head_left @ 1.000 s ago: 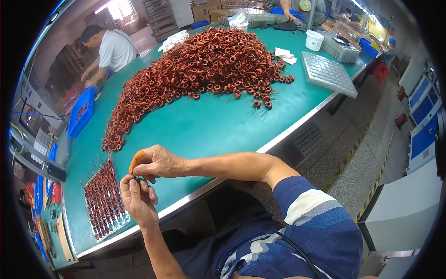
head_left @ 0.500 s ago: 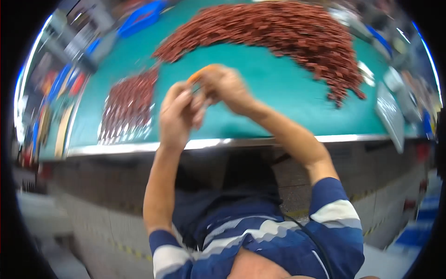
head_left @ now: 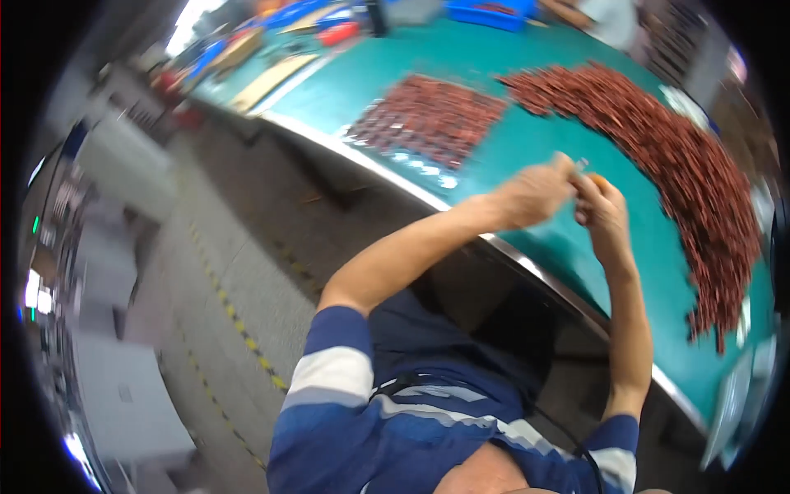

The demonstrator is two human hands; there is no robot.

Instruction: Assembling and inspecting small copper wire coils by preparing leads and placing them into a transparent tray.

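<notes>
My left hand and my right hand are raised over the near part of the green table, fingertips almost meeting. Both have curled, pinching fingers. A small greyish thing shows between the fingertips, too blurred to name. Something orange sits at my right fingers; I cannot tell whether it is worn or held. To the left of the hands lies a tray-like sheet of dark red pieces in rows, with shiny clear plastic at its near edge. A long curved heap of similar red pieces spreads to the right.
A blue bin stands at the far edge, near another person's arm. A red object and a pale board lie at the far left. Clear plastic packs are at the right corner. A metal strip edges the table.
The view has turned left, so the table now slants and more floor shows. My hands stay close together, fingers still pinched, and appear farther right in the picture.
</notes>
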